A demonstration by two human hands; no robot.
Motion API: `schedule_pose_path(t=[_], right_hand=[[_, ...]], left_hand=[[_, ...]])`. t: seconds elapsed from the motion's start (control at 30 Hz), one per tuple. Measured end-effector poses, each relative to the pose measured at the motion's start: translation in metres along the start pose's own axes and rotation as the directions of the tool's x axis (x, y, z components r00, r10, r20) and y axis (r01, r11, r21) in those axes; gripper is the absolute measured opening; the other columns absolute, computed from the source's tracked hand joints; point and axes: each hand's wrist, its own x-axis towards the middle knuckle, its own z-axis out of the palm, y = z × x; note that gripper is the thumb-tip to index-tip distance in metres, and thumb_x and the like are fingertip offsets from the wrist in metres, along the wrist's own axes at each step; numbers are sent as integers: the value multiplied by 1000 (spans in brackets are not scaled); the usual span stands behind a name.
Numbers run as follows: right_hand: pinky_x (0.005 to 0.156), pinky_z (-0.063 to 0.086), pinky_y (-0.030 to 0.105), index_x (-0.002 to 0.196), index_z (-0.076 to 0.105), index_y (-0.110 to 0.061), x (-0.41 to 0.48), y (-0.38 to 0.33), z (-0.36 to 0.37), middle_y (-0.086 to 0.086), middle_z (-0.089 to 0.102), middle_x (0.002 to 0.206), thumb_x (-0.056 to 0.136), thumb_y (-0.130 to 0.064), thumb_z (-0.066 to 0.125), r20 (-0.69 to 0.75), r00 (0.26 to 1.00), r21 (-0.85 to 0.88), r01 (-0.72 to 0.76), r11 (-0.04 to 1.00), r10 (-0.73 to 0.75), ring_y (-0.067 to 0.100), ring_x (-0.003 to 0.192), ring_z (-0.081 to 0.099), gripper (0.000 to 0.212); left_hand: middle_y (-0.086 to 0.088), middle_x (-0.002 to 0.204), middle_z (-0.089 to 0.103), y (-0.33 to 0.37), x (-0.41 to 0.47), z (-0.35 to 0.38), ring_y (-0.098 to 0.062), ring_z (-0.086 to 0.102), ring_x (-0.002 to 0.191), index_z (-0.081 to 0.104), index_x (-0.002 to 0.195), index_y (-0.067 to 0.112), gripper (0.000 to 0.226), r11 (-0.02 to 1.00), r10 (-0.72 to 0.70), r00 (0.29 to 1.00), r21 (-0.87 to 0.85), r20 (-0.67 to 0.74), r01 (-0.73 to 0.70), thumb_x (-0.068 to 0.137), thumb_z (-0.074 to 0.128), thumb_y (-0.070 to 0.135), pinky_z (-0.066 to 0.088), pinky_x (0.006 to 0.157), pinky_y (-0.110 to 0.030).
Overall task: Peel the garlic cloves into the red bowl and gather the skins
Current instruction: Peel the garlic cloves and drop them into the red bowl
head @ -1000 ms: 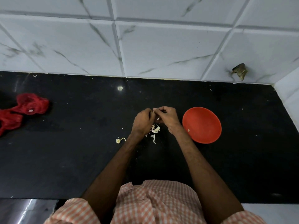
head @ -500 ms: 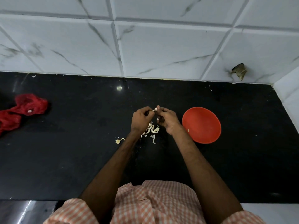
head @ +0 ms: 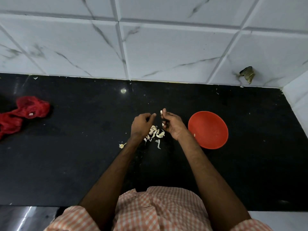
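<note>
Garlic clove (head: pixel 161 112) in the head view sits pinched between thumb and fingertip of the right hand (head: pixel 173 126), while the left hand (head: pixel 142 124), joined to it half a second ago, has drawn away to the left, so I judge the skin is off or nearly off. The right hand's other fingers curl inward; the left hand's fingers are curled too, and I cannot tell whether they keep a skin. Loose skins (head: pixel 155 132) lie on the black counter (head: pixel 83 155) just under both hands, and the red bowl (head: pixel 211 120) stands just right of the holding hand.
</note>
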Motion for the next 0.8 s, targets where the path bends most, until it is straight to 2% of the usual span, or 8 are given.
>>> schedule_pose_path(t=[0.1,0.17,0.27,0.33,0.5,0.63,0.73,0.8], right_hand=[[49,36,18,85,67,-20,-1,-1,0,-6,61,75,92,-31,70,-12,1000,-17,2,1000,-3,4,57,49,13],[48,36,18,85,65,-20,-1,-2,1,-6,61,74,93,-30,69,-23,1000,-13,1,1000,-1,4,57,50,14],[45,35,17,83,63,-21,0,-1,4,-4,61,76,94,-29,67,-31,999,-20,13,1000,-14,4,56,49,14],[46,32,17,82,63,-22,2,-1,5,-4,61,78,95,-29,66,-35,999,-52,22,998,-24,4,57,47,15],[42,31,16,79,63,-21,1,-1,7,-5,62,73,96,-27,65,-76,992,-168,87,982,-100,2,55,49,18],[58,45,23,74,64,-18,6,3,14,0,64,75,95,-18,67,-107,959,-208,237,949,-263,12,71,58,21],[68,52,29,74,66,-17,9,5,17,-2,66,72,93,-11,68,-121,916,-268,340,901,-382,11,73,61,20],[70,53,34,72,67,-20,11,6,16,-4,66,70,92,-11,70,-107,900,-292,377,879,-422,13,73,62,22]], left_hand=[[12,81,67,0,3,-4,1,61,73,65,93,22,4,998,46,999,-51,26,-44,95,64,26,51,70,-28],[10,85,69,3,4,-6,2,63,74,66,101,20,8,984,108,993,-150,57,-98,95,63,16,53,74,-25],[5,87,71,10,1,-6,3,63,77,68,104,13,9,953,189,978,-258,85,-162,95,65,13,49,72,-14],[6,86,70,12,0,-5,5,62,76,69,100,10,9,943,215,974,-275,76,-187,93,68,14,47,70,-11],[4,77,64,15,-1,-1,-1,57,67,61,89,9,7,946,236,969,-247,79,-210,93,66,11,46,63,-14],[0,71,58,18,1,0,-9,53,62,53,83,12,16,932,166,978,-344,130,-113,96,62,9,46,57,-22],[0,66,52,21,-1,-1,-5,46,54,48,85,9,17,864,107,972,-502,209,13,100,54,5,40,50,-20],[-2,66,52,24,-3,-3,-7,45,53,49,88,7,15,833,90,962,-549,256,69,103,49,7,38,50,-23]])
